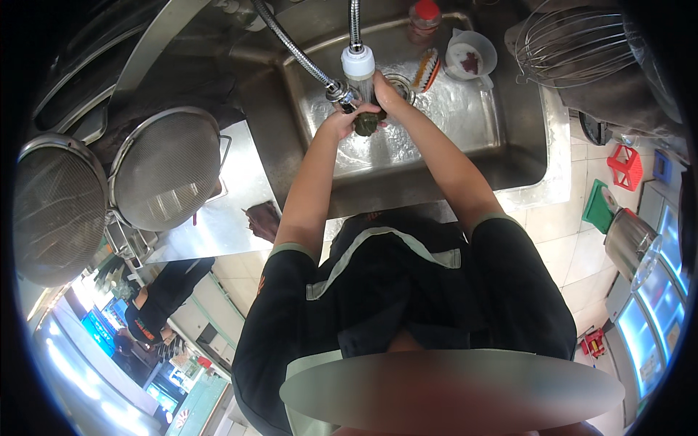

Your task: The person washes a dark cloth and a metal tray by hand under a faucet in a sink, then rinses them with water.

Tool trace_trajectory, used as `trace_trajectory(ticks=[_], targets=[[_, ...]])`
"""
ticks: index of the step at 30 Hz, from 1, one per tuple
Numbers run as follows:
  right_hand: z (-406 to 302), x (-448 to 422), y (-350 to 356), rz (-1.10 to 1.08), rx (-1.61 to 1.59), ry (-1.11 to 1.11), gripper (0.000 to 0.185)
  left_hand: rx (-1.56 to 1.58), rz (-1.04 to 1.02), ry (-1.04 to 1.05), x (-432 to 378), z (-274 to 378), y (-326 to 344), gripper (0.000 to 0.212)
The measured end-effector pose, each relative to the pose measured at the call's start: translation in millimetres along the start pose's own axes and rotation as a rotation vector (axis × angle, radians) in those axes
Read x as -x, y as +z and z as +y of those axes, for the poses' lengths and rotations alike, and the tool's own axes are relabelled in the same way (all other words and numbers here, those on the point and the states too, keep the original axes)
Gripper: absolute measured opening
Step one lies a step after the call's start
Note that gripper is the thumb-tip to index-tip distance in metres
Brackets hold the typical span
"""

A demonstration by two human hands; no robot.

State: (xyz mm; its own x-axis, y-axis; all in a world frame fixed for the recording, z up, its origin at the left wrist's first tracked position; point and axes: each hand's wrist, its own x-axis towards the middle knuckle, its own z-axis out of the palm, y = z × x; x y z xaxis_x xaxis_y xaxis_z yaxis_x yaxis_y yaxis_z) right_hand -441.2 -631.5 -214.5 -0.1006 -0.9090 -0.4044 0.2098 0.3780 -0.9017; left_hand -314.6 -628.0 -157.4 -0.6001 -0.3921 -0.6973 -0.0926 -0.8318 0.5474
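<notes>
Under a white tap head (pixel 358 62) on a flexible metal hose, water runs down into a stainless steel sink (pixel 349 193). My left hand (pixel 343 122) is closed around a dark green, wet bundle (pixel 366 124), possibly a scouring pad or cloth. My right hand (pixel 386 94) is beside the stream, its fingers partly hidden behind the tap head and the bundle; whether it grips too is unclear. A second metal hose ends in a chrome fitting (pixel 344 94) just above my left hand. An orange scrub brush (pixel 427 71) lies right of the drain.
A plastic measuring jug (pixel 470 54) and a red-capped container (pixel 425 19) stand in the sink. Two large mesh strainers (pixel 166 169) hang at the left, a wire whisk (pixel 572 46) is at the upper right. A co-worker (pixel 158 302) is at the lower left.
</notes>
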Motion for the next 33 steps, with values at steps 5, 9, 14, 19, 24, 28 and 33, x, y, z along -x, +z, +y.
trace_trajectory(ticks=[5,9,14,19,24,28,33], targets=[[-34,19,-14,-0.070,-0.239,0.246,0.063,0.049,0.250,0.015,-20,-25,-14,0.028],[-22,20,-41,-0.029,-0.124,0.162,0.053,0.281,0.251,0.102,-38,-29,-2,0.028],[-5,50,-46,0.140,0.370,-0.318,0.037,0.768,0.088,0.201,-33,-6,10,0.038],[-28,78,-45,-0.032,0.787,-0.812,0.053,0.729,-0.048,0.286,-13,6,9,0.035],[-55,68,-50,-0.413,1.112,-1.083,0.074,0.253,-0.008,0.033,5,-1,-8,0.022],[-55,41,-45,-0.645,1.184,-1.231,0.070,0.073,-0.122,-0.084,-1,-1,-28,0.028],[-48,7,-44,-0.673,1.357,-1.312,0.046,-0.281,0.016,0.045,1,17,-2,0.039]])
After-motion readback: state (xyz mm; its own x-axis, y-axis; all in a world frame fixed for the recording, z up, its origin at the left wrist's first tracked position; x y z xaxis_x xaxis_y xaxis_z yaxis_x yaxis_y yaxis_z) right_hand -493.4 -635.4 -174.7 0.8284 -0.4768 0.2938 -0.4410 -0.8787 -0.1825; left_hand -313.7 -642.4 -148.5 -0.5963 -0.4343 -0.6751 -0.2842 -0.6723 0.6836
